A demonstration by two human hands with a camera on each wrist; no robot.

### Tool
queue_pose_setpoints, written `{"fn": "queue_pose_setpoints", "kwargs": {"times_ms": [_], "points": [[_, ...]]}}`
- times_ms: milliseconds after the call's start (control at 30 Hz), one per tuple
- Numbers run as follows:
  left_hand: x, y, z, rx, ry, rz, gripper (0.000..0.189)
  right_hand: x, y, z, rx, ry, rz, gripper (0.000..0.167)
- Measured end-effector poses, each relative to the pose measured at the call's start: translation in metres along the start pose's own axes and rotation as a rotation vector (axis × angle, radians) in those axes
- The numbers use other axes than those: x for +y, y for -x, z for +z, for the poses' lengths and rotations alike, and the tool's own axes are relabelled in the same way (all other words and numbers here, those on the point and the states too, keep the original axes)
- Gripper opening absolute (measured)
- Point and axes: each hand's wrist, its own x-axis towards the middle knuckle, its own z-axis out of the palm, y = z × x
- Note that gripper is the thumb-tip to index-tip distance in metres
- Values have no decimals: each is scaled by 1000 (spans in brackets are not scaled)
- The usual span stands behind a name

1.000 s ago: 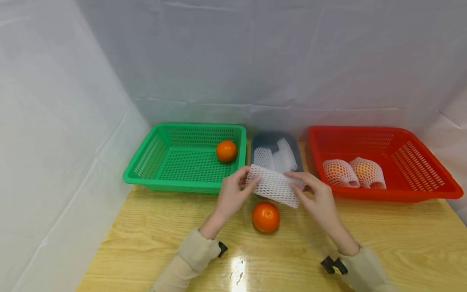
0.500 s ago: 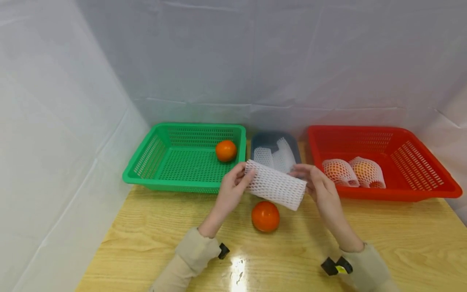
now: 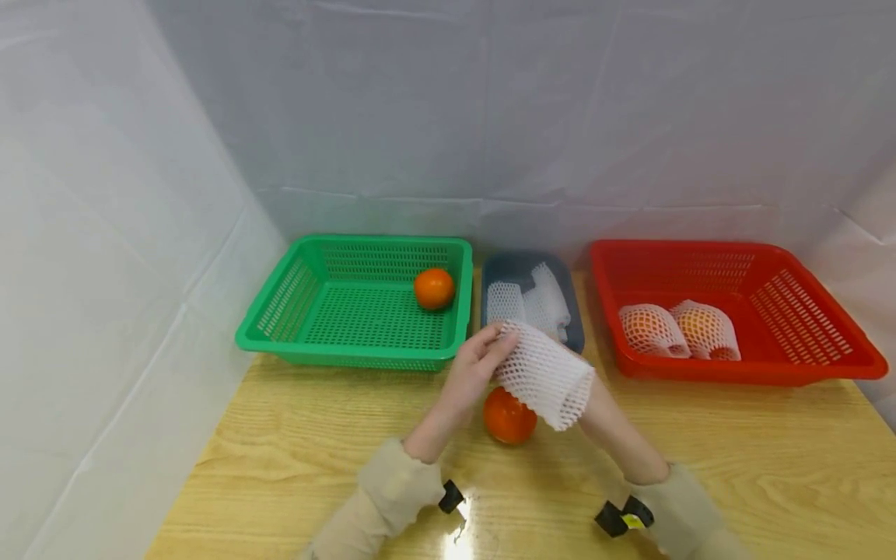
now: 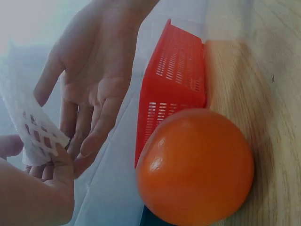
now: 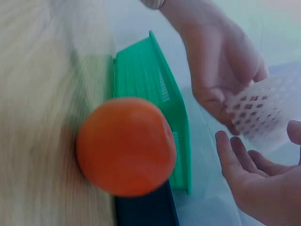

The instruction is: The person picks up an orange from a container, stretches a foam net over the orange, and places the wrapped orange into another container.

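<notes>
My left hand pinches one end of a white foam fruit net, thumb on top. The net hangs tilted over the table, its free end lower and to the right. Behind it, in the head view, most of my right hand is hidden. The right wrist view shows that right hand palm up under the net, its fingers loosely extended. Just below the net a smooth, round orange fruit sits on the table, partly covered by the net in the head view.
A green basket at the back left holds one orange fruit. At the back right, a red basket holds two net-wrapped fruits. Between them, a dark blue tray contains more foam nets.
Both hands held the net earlier; then the right hand let go of its right end and went behind and under it. The net has shifted right and tilted down toward the fruit.
</notes>
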Motion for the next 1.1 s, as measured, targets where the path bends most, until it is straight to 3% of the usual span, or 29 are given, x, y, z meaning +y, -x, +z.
{"fn": "queue_pose_setpoints", "kwargs": {"times_ms": [67,167,333,500,667,900,1100], "points": [[-2,0,2,3,-3,-32,27,3,2,0,27,46,-13,48],[-6,-1,2,13,-10,-58,28,7,-1,-2,25,-14,-9,44],[-11,-1,0,33,-19,-74,31,9,-4,-5,0,-177,4,13],[-13,-1,-1,21,-18,-93,29,9,-3,-6,-63,-318,37,21],[-12,-1,-1,18,-2,-141,24,9,-2,-6,-79,-368,87,29],[-16,-1,-3,38,237,-294,21,10,-3,-7,-126,-474,93,37],[-17,3,-3,-32,428,-382,29,16,0,-5,-140,-427,80,31]]}}
